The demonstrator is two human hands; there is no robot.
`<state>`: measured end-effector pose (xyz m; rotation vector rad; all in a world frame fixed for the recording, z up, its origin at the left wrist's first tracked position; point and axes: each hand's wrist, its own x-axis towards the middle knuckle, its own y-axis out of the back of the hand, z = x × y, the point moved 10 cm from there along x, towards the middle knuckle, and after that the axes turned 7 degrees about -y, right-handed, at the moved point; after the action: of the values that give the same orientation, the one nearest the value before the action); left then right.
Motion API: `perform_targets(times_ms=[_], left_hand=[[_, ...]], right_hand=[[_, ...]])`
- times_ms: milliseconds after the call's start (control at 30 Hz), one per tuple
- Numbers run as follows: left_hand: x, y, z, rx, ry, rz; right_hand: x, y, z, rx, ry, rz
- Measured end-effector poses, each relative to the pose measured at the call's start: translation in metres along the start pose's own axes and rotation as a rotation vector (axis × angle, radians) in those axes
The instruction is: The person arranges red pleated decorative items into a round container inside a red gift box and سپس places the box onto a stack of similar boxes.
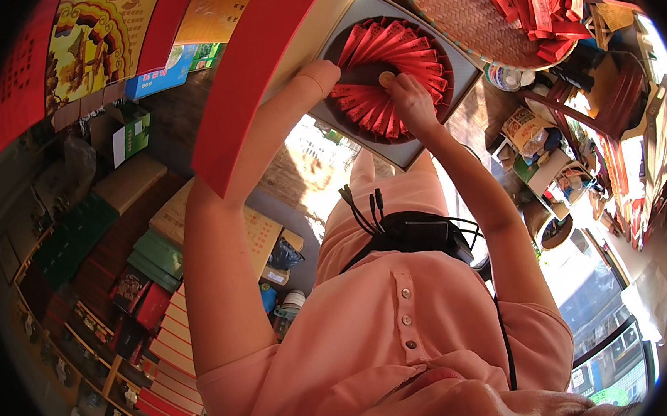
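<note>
An open box with a grey lining (pixel 349 24) stands before me, with a dark round tray (pixel 366 73) inside. Slim red packets bearing writing (pixel 416 57) lie fanned in overlapping rows around the tray's middle. My right hand (pixel 416 106) reaches over the lower right packets, its fingertips pinched at a small round gold-coloured disc (pixel 386 78) near the middle. At the tray's left side is my left hand (pixel 320 78), fingers curled beside the packet ends; whether it grips one is hidden. A long red panel (pixel 260 68), apparently the box's raised lid, rises past my left forearm.
Beyond the box, at the upper right, a woven bamboo basket (pixel 459 19) holds many loose red packets (pixel 540 5). Wooden furniture (pixel 611 113) and cluttered goods stand at the right. Cardboard boxes (pixel 259 230) and stacked green boxes (pixel 154 258) lie at the left.
</note>
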<state>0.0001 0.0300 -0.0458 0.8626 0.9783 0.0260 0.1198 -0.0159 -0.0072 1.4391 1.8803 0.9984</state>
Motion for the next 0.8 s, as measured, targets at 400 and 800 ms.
perform_targets(times_ms=[400, 800], left_hand=[[0.044, -0.002, -0.016, -0.038, 0.074, 0.074], [0.012, 0.012, -0.015, -0.089, 0.116, 0.035]], right_hand=[[-0.023, -0.028, -0.019, -0.159, 0.16, -0.222], [0.036, 0.207, 0.272, -0.36, -0.482, 0.736]])
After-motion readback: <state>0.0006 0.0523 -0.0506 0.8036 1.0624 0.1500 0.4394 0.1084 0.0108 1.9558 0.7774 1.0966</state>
